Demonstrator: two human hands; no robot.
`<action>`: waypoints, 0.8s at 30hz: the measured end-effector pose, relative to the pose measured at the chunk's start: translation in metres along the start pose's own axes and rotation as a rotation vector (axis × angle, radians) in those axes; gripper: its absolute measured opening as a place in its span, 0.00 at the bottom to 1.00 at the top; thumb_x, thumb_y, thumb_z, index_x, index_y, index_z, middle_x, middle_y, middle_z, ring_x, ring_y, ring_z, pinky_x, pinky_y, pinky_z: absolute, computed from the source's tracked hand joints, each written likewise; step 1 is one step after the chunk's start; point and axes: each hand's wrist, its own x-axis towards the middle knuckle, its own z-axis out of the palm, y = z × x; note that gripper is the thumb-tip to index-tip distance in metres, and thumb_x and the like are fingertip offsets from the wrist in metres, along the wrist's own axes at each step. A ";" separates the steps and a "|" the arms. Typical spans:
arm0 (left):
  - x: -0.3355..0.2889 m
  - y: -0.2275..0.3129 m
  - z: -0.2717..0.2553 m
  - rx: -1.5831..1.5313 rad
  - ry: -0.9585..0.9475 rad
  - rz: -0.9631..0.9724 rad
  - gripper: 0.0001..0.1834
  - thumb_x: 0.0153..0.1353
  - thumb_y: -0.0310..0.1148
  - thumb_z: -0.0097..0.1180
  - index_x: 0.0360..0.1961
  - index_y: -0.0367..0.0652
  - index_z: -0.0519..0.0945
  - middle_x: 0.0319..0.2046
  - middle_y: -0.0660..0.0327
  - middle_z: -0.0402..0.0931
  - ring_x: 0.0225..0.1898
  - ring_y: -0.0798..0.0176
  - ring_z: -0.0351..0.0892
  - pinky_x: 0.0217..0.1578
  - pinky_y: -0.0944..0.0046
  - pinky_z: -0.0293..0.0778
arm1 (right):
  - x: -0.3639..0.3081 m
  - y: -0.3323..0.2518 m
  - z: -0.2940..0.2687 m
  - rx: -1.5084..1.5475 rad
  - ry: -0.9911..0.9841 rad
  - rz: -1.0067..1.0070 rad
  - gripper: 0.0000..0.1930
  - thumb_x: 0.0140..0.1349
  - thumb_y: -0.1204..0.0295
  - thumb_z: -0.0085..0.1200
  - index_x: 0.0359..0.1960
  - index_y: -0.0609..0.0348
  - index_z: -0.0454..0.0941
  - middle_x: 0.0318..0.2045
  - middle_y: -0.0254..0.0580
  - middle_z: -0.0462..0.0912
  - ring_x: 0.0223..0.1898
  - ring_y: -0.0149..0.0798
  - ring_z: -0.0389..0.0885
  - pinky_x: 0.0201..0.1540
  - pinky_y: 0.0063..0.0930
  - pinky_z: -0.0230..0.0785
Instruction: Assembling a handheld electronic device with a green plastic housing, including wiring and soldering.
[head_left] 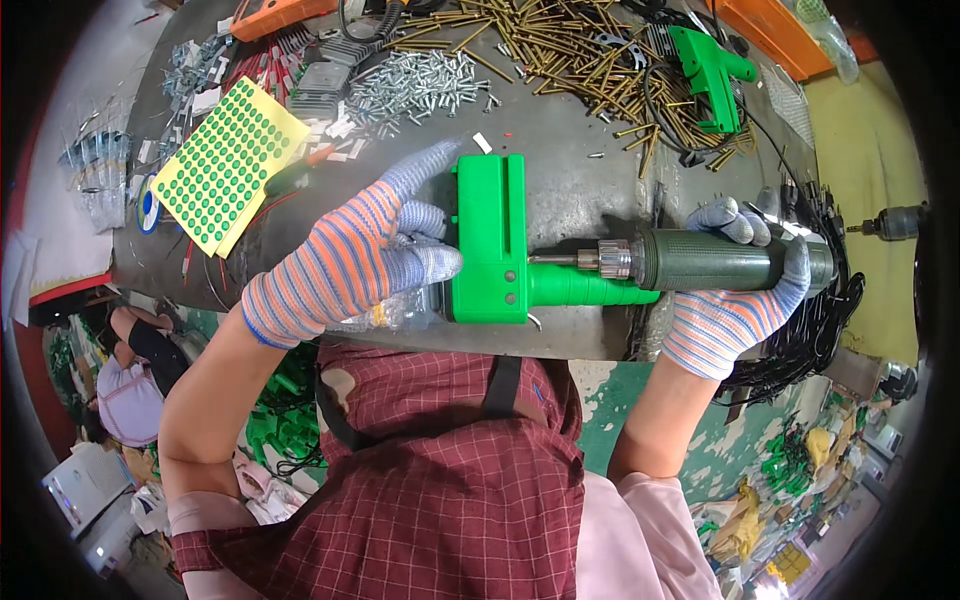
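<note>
A bright green plastic tool housing [488, 225] with a ribbed handle lies near the bench's front edge, its handle toward the right. My left hand [350, 240], in a striped knit glove, is at the housing's left side. Its forefinger is stretched out, the fingers are apart, and the thumb tip meets the housing's edge. My gloved right hand [740, 290] wraps around a dark green powered screwdriver [710, 260], held level above the handle. The screwdriver's bit points left, its tip at the housing's right side; whether it sits in a screw is too small to tell.
Behind lie piles of silver screws [425, 90] and long brass-coloured screws [570, 55]. Another green housing [708, 80] rests at the back right. A sheet of round green stickers [230, 165] lies left. Black cables [820, 330] bunch at the right edge. Another person [135, 385] is at far left.
</note>
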 end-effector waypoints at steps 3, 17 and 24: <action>-0.002 -0.007 0.003 -0.017 -0.013 0.051 0.47 0.59 0.24 0.61 0.75 0.43 0.49 0.43 0.61 0.80 0.51 0.68 0.77 0.57 0.64 0.70 | 0.004 0.000 -0.004 0.006 0.001 0.035 0.14 0.53 0.66 0.63 0.33 0.61 0.72 0.25 0.37 0.74 0.28 0.39 0.74 0.47 0.42 0.72; -0.001 0.004 0.007 0.156 -0.018 0.099 0.43 0.57 0.16 0.52 0.74 0.43 0.54 0.52 0.55 0.76 0.53 0.64 0.76 0.56 0.63 0.71 | 0.011 0.012 -0.009 0.043 0.015 0.056 0.13 0.51 0.70 0.62 0.36 0.60 0.74 0.23 0.32 0.72 0.25 0.35 0.71 0.44 0.39 0.73; -0.006 0.000 0.002 0.147 0.007 0.121 0.42 0.59 0.21 0.56 0.74 0.48 0.55 0.42 0.60 0.76 0.44 0.66 0.76 0.49 0.64 0.74 | 0.016 0.014 -0.015 -0.016 -0.004 0.107 0.12 0.50 0.70 0.64 0.32 0.59 0.74 0.24 0.33 0.73 0.27 0.35 0.74 0.44 0.40 0.72</action>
